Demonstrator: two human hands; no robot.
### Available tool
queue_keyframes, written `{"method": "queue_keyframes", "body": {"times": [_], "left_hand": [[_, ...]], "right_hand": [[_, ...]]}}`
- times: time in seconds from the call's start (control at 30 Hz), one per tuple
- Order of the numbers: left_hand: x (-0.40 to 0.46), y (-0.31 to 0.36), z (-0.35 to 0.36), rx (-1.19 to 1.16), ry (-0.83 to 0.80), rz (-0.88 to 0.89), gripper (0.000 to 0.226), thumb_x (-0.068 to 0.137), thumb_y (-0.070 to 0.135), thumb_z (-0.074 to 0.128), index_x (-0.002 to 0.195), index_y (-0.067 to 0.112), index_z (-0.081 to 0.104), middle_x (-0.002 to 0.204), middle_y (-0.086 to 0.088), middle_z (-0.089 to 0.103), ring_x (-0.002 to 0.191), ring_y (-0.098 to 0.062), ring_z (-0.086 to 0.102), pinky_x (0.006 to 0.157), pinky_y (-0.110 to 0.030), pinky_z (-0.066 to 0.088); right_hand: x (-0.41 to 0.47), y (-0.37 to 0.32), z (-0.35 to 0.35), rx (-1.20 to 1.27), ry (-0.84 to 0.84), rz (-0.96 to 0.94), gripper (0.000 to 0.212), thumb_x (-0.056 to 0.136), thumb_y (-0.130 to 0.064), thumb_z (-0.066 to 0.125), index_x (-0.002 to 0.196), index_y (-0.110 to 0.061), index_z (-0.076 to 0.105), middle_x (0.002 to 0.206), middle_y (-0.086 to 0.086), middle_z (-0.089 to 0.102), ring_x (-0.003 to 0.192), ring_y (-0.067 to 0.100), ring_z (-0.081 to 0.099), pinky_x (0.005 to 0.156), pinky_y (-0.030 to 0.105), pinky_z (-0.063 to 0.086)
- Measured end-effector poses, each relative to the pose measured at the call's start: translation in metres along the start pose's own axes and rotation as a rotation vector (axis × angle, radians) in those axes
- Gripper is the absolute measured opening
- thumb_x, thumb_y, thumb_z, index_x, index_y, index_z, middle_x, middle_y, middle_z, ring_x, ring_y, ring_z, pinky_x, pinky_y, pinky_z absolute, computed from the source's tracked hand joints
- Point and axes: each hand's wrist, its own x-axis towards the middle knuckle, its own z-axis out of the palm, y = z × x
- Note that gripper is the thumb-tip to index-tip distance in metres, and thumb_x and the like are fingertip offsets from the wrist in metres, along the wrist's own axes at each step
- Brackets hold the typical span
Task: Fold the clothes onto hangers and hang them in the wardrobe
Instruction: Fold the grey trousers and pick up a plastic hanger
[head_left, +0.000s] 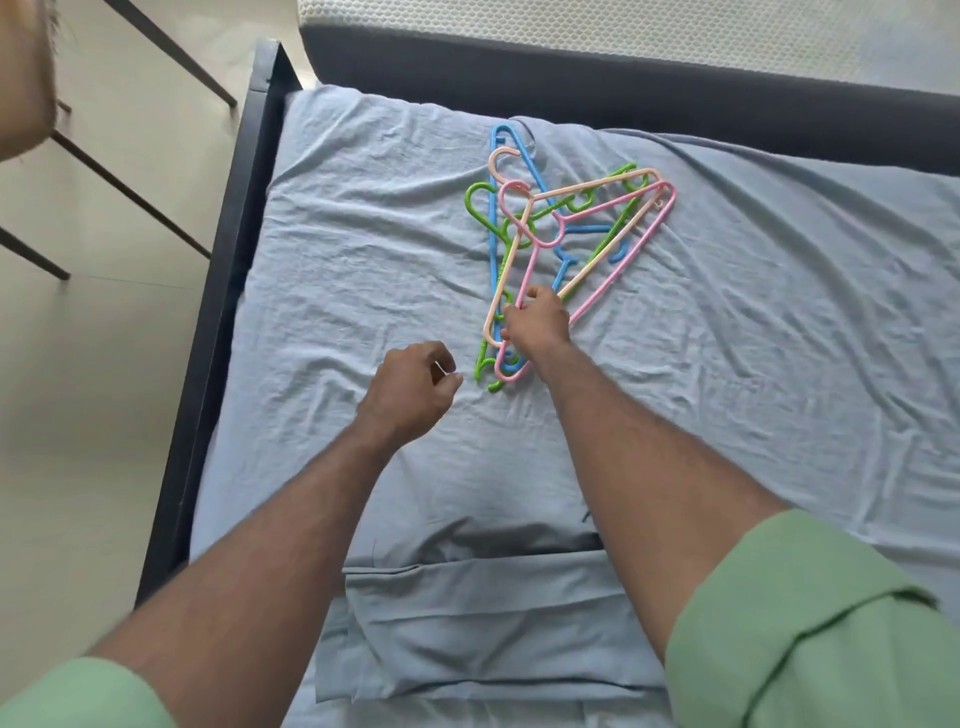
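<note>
Bed (363, 249) — hangers (587, 218) under right hand (535, 325)

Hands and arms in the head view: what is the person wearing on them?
Both hands, left hand and right hand, are bare: no gloves, and no rings or watch visible. The forearms are uncovered. Light green sleeves are rolled up near the elbows, the left sleeve and the right sleeve, the right showing a folded cuff.

The person wears a light green shirt. Both sleeves are rolled up past the elbows, so the forearms are bare. The left sleeve (78, 696) shows only a small soft edge. The right sleeve (810, 623) is bigger, with thick folds and a cuff turned back.
</note>
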Motion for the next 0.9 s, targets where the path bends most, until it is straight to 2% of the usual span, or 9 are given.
{"method": "queue_keyframes", "body": {"times": [0.07, 0.13, 0.2, 0.33, 0.47, 0.53, 0.63, 0.77, 0.9], "left_hand": [[0.003, -0.002, 0.001, 0.000, -0.003, 0.006, 0.008, 0.090, 0.027, 0.071, 0.087, 0.022, 0.067, 0.076, 0.006, 0.068, 0.074, -0.011, 0.064, 0.062, -0.022, 0.042], [0.003, -0.002, 0.001, -0.007, -0.009, 0.008, 0.008, 0.091, 0.027, 0.070, 0.087, 0.022, 0.067, 0.077, 0.005, 0.068, 0.074, -0.010, 0.063, 0.061, -0.021, 0.041], [0.001, -0.001, 0.001, -0.020, -0.026, 0.010, 0.009, 0.093, 0.028, 0.069, 0.090, 0.019, 0.069, 0.080, 0.004, 0.069, 0.075, -0.012, 0.066, 0.061, -0.024, 0.046], [-0.002, 0.004, -0.001, -0.115, -0.065, 0.018, 0.019, 0.097, 0.032, 0.063, 0.098, 0.016, 0.073, 0.086, -0.002, 0.073, 0.080, -0.020, 0.070, 0.078, -0.039, 0.058], [-0.015, 0.012, 0.001, -0.269, -0.013, -0.045, 0.030, 0.097, 0.038, 0.062, 0.114, 0.016, 0.072, 0.094, -0.005, 0.076, 0.086, -0.022, 0.073, 0.088, -0.044, 0.057], [-0.027, 0.018, -0.002, -0.336, 0.008, -0.066, 0.043, 0.092, 0.047, 0.066, 0.123, 0.018, 0.068, 0.094, -0.002, 0.076, 0.087, -0.021, 0.073, 0.089, -0.045, 0.057], [-0.056, 0.025, -0.010, -0.375, 0.030, -0.038, 0.059, 0.083, 0.051, 0.075, 0.131, 0.019, 0.062, 0.092, 0.002, 0.076, 0.088, -0.016, 0.073, 0.085, -0.039, 0.058], [-0.102, 0.027, -0.014, -0.472, 0.085, -0.036, 0.025, 0.090, 0.031, 0.075, 0.108, 0.018, 0.063, 0.084, -0.009, 0.075, 0.074, -0.022, 0.074, 0.075, -0.042, 0.061], [-0.143, 0.009, -0.015, -0.529, 0.132, -0.123, 0.022, 0.097, 0.021, 0.065, 0.116, 0.010, 0.069, 0.083, -0.007, 0.075, 0.065, -0.024, 0.074, 0.061, -0.033, 0.060]], "right_hand": [[0.002, -0.001, 0.005, 0.037, 0.013, 0.056, 0.025, 0.095, -0.017, 0.067, 0.118, -0.018, 0.057, 0.111, 0.005, 0.064, 0.085, 0.023, 0.069, 0.055, 0.030, 0.055], [0.002, 0.004, 0.008, 0.046, 0.098, 0.068, 0.020, 0.097, -0.013, 0.064, 0.117, -0.013, 0.064, 0.103, 0.003, 0.064, 0.074, 0.017, 0.063, 0.044, 0.018, 0.041], [-0.004, 0.007, 0.009, 0.078, 0.190, 0.053, 0.014, 0.098, -0.011, 0.060, 0.108, -0.014, 0.069, 0.098, 0.003, 0.066, 0.074, 0.018, 0.061, 0.049, 0.019, 0.044], [-0.028, 0.017, 0.006, 0.137, 0.223, -0.054, 0.010, 0.097, -0.014, 0.062, 0.091, -0.019, 0.067, 0.084, -0.003, 0.067, 0.075, 0.017, 0.066, 0.071, 0.036, 0.061], [-0.081, 0.040, 0.011, 0.197, 0.182, -0.148, 0.007, 0.090, -0.017, 0.067, 0.092, -0.017, 0.073, 0.074, -0.005, 0.069, 0.071, 0.016, 0.068, 0.073, 0.043, 0.060], [-0.116, 0.056, 0.013, 0.198, 0.133, -0.203, 0.011, 0.088, -0.018, 0.069, 0.096, -0.018, 0.076, 0.075, -0.005, 0.069, 0.070, 0.013, 0.067, 0.073, 0.039, 0.058], [-0.174, 0.075, 0.012, 0.167, 0.014, -0.266, 0.014, 0.091, -0.010, 0.068, 0.102, -0.012, 0.076, 0.070, -0.003, 0.065, 0.055, 0.001, 0.058, 0.063, 0.018, 0.046], [-0.231, 0.103, 0.022, 0.104, -0.086, -0.312, 0.016, 0.090, -0.013, 0.067, 0.102, -0.017, 0.077, 0.070, -0.006, 0.067, 0.064, 0.017, 0.062, 0.069, 0.027, 0.049], [-0.267, 0.130, 0.032, 0.122, -0.165, -0.347, 0.016, 0.089, -0.019, 0.071, 0.104, -0.019, 0.078, 0.070, -0.015, 0.066, 0.063, 0.006, 0.060, 0.065, 0.019, 0.045]]}}
